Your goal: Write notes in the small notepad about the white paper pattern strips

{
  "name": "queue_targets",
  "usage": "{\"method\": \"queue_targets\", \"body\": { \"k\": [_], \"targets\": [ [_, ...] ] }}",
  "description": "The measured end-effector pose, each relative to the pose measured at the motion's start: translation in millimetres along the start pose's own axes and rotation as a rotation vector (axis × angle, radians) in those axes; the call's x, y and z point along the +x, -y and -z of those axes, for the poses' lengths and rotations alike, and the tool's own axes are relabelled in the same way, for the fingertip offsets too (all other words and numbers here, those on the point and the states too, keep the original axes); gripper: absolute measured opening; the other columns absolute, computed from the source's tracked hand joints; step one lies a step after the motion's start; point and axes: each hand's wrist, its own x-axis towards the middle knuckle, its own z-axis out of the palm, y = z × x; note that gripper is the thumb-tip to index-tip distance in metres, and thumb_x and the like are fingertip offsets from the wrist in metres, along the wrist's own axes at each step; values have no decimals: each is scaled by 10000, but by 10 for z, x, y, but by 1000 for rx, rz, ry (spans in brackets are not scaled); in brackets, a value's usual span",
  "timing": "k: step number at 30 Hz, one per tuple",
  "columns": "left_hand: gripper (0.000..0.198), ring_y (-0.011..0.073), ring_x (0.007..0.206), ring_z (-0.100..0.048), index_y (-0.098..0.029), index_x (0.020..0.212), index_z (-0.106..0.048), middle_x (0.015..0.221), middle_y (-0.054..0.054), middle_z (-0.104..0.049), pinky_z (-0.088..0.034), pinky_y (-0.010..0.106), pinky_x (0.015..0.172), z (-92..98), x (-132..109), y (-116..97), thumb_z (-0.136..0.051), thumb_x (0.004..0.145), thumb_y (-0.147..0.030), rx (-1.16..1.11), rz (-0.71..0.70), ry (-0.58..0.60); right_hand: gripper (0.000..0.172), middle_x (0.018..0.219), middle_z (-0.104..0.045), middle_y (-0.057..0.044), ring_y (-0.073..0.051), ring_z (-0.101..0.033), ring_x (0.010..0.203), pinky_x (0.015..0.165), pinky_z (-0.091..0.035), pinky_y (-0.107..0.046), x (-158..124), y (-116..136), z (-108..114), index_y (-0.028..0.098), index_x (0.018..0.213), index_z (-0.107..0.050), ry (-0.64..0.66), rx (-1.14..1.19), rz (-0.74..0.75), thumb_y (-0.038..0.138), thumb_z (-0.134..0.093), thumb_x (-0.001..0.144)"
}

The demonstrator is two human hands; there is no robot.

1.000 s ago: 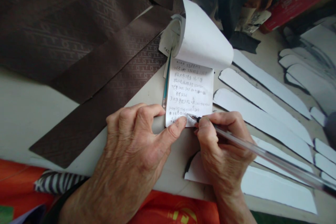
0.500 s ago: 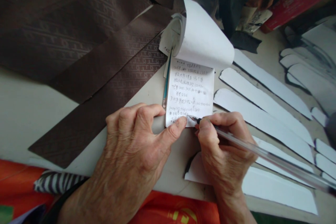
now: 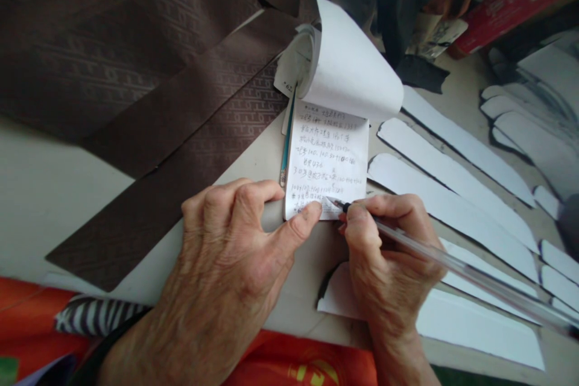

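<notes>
A small notepad (image 3: pixel 328 148) lies on the table with its upper pages curled over the top. Handwritten lines fill much of the open page. My left hand (image 3: pixel 244 259) rests at the pad's lower left, thumb pressing on the bottom of the page and fingers apart. A clear-barrelled pen (image 3: pixel 420 246) is gripped in my right hand (image 3: pixel 389 259), its tip at the lowest written lines beside my left thumb. Along the pad's left edge sits a teal pencil (image 3: pixel 287 145), partly tucked under the pages.
Dark brown patterned sheets (image 3: pixel 181 96) cover the table's left and far side. Several long white strips with dark edges (image 3: pixel 456 211) lie to the right, with more white pieces (image 3: pixel 520 114) beyond. A red package (image 3: pixel 506 9) stands at the back right. Orange cloth (image 3: pixel 271 362) shows below the table edge.
My right hand and the pen have shifted very slightly to the right. My left hand and the notepad have stayed in place.
</notes>
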Motion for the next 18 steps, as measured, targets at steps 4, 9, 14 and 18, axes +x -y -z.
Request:
{"method": "queue_targets", "body": {
  "k": [4,9,14,18],
  "targets": [
    [349,307,963,-510,-355,1184,-621,1083,97,-559,-405,458,770,-6,-9,2,-591,873,-200,6,-2,-11,112,579,-541,78,-94,-570,466,447,-448,-200,0,-6,-6,218,718,-533,3,0,-3,150,-602,775],
    [336,314,939,-502,-343,1166,-636,1068,109,-577,-406,472,754,3,-8,-5,-590,871,-186,-8,4,-13,113,579,-536,85,-90,-567,460,447,-443,-198,2,-7,-13,223,721,-532,0,-9,3,151,-603,771],
    [321,317,944,-506,-341,1154,-643,1068,110,-579,-405,477,754,3,6,-11,-576,879,-190,-14,7,-9,111,573,-541,81,-90,-561,456,440,-435,-196,2,5,0,220,710,-527,11,-34,14,146,-591,761],
    [334,315,950,-510,-348,1163,-635,1077,105,-571,-402,467,754,-3,3,-9,-582,875,-189,-8,9,-10,110,576,-544,78,-88,-559,454,440,-438,-198,0,0,-4,219,709,-529,10,-29,13,153,-596,765]
  ]
}}
